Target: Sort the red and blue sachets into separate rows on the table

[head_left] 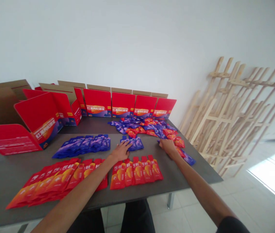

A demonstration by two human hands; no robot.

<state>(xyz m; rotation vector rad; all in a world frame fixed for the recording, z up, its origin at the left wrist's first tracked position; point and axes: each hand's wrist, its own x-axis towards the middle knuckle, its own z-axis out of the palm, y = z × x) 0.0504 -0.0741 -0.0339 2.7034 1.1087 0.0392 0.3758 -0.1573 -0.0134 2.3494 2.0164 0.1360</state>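
Note:
My left hand (121, 151) lies flat with fingers spread on a small fan of blue pouches (133, 143) in the middle of the dark table (1, 181). My right hand (168, 146) reaches to the edge of a loose heap of red and blue pouches (147, 127); its fingers are curled down on a pouch there, which I cannot make out clearly. Just in front of my hands lies a row of red pouches (137, 171). To the left lie a longer row of blue pouches (84, 145) and a longer fan of red pouches (55, 181).
Open red cartons (123, 105) stand in a line along the table's far edge, with larger open cartons (38, 119) at the left. Wooden easel frames (236, 110) lean against the white wall at the right. Tiled floor shows beyond the table's right edge.

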